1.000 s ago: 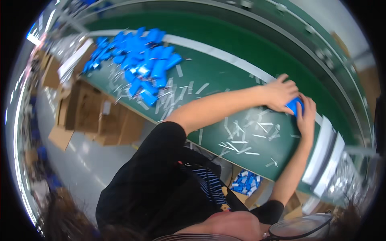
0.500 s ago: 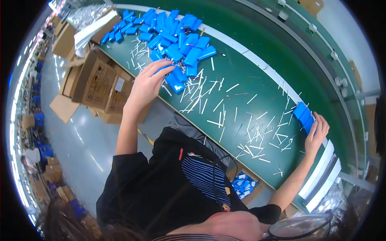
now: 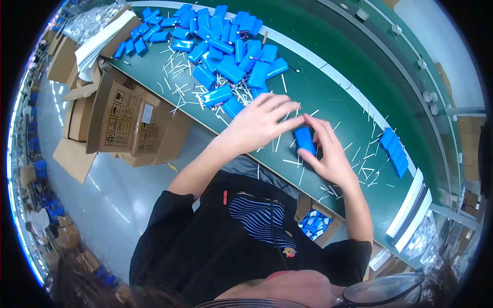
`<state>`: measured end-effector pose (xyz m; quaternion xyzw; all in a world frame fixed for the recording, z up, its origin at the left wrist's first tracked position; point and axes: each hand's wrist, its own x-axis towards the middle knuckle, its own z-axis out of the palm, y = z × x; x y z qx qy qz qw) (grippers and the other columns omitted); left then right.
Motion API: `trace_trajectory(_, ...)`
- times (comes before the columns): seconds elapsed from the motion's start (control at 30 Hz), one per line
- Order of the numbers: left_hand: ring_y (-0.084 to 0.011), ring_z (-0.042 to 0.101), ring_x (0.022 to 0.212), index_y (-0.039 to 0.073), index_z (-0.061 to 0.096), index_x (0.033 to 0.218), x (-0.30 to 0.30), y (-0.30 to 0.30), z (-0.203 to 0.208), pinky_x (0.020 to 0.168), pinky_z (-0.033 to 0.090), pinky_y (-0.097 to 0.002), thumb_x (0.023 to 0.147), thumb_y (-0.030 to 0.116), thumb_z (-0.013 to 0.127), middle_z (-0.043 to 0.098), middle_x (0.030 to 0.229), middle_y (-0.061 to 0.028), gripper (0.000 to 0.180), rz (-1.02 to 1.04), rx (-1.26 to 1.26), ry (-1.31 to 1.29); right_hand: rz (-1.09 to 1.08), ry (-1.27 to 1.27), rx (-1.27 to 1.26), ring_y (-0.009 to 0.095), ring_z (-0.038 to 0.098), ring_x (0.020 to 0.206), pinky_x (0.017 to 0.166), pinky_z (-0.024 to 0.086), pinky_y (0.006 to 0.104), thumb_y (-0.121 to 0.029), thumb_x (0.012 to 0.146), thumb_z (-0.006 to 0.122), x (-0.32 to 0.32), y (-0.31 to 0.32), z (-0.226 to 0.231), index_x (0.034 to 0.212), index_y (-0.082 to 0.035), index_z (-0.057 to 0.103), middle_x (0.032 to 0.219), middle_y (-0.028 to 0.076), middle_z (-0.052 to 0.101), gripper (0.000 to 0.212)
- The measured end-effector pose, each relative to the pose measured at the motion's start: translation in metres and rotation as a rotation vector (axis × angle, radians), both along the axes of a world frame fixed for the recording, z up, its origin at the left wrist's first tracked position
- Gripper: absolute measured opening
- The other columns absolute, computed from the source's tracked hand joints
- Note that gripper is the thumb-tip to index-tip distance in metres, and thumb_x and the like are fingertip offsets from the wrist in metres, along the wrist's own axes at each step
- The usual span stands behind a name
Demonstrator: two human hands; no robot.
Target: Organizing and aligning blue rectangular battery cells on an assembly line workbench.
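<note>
Over the middle of the green bench, my right hand (image 3: 328, 156) grips a blue wrapped battery pack (image 3: 304, 140) between thumb and fingers. My left hand (image 3: 264, 120) reaches in from the left, palm down, fingers stretched out and slightly apart. Its fingertips are close to the pack's far end and to my right fingertips; its thumb is hidden. Behind my left hand lies a heap of blue battery packs (image 3: 231, 69), some with thin wires. A short row of blue packs (image 3: 394, 152) sits side by side at the bench's right.
White thin strips (image 3: 367, 172) are scattered over the green bench (image 3: 328, 87). Open cardboard boxes (image 3: 123, 120) stand along its left edge. A box of small blue-and-white pieces (image 3: 315, 225) is below the near edge. White sheets (image 3: 408, 210) lie at the right end.
My right hand has left the row at the right and come to the middle, where it now holds a pack. My left hand has moved right, away from the heap.
</note>
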<state>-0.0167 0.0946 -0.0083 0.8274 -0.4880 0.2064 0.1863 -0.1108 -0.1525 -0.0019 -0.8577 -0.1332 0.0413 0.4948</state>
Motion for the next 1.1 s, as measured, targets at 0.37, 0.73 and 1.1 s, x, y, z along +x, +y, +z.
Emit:
trace_trajectory(0.37, -0.0291, 0.059, 0.113, 0.011, 0.071, 0.138, -0.03, 0.064, -0.031, 0.096, 0.052, -0.0378, 0.078, 0.016, 0.087, 0.061, 0.135, -0.0111, 0.063, 0.52, -0.207, 0.301, 0.191, -0.228, -0.257, 0.028, 0.06, 0.11, 0.1, 0.051, 0.0394, -0.015, 0.084, 0.085, 0.012, -0.033, -0.016, 0.145, -0.01, 0.067, 0.144, 0.012, 0.061, 0.064)
trace_trajectory(0.73, -0.0299, 0.062, 0.113, 0.01, 0.067, 0.144, -0.05, 0.024, -0.026, 0.095, 0.055, -0.0388, 0.07, 0.011, 0.087, 0.058, 0.132, -0.0157, 0.077, 0.397, -0.421, 0.444, 0.105, -0.262, -0.295, 0.031, 0.059, 0.113, 0.102, 0.049, 0.0423, -0.034, 0.068, 0.098, -0.01, -0.048, -0.017, 0.141, -0.006, 0.069, 0.137, 0.011, 0.066, 0.084)
trace_trajectory(1.1, -0.0313, 0.064, 0.123, 0.01, 0.061, 0.144, -0.073, -0.059, -0.033, 0.111, 0.048, -0.0469, 0.076, 0.02, 0.085, 0.062, 0.137, -0.0126, 0.072, -0.01, -0.251, 0.559, -0.015, -0.295, -0.312, 0.029, 0.059, 0.111, 0.101, 0.048, 0.0417, -0.044, 0.062, 0.099, -0.024, -0.056, -0.025, 0.145, -0.007, 0.067, 0.133, 0.011, 0.067, 0.096)
